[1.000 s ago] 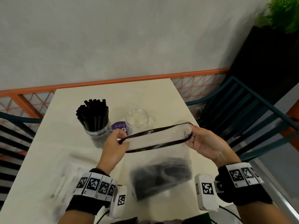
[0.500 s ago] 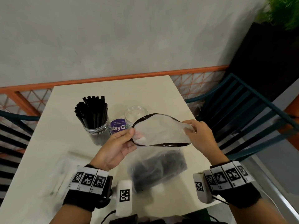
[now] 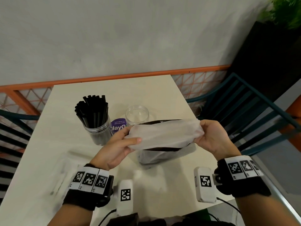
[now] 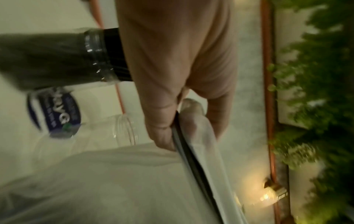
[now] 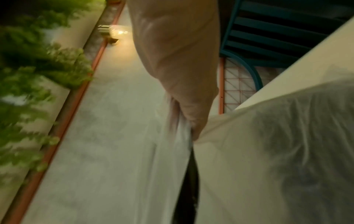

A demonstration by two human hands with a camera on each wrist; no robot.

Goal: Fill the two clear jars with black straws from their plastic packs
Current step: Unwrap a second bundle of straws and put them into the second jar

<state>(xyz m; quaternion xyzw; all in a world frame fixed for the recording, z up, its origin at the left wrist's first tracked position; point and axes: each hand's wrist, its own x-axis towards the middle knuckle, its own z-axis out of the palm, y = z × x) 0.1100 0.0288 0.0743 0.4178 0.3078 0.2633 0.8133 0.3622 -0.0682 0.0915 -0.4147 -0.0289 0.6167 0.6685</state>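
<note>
Left hand [image 3: 119, 148] & right hand [image 3: 211, 137] each pinch an end of the plastic pack [image 3: 162, 137] w/ black straws [image 3: 153, 157] above the worktop [image 3: 65, 144], near the empty jar [image 3: 137, 114].

Black wristbands [image 3: 84, 198] on both bare forearms; white square-code marker strips [image 3: 88, 179]; white tagged camera boxes [image 3: 125, 197], thin black cables [image 3: 105, 217].

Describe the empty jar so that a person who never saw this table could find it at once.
On the pale table, two clear jars stand near the middle, with a round purple sticker between them. The empty jar is the right one, just behind the plastic pack that both hands hold. Unlike the other jar, packed with black straws, it holds nothing.
</note>
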